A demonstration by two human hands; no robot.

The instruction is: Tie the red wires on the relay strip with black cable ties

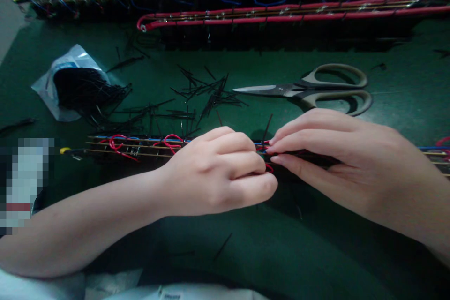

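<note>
Legible text: none | plastic bag: blue marking unreadable | white cloth: label unreadable

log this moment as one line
left hand: curled over wired strip, grip hidden | right hand: at strip, beside left | scissors: on green table beyond strip | bag: black ties at mouth

Green table, w/ scissors lying R of a loose scatter of blk ties, tips just by them. Open bag on L, more ties spilling out. Wired strip runs across the mid; red-edged strips along the back. A few stray ties nr the front.
</note>
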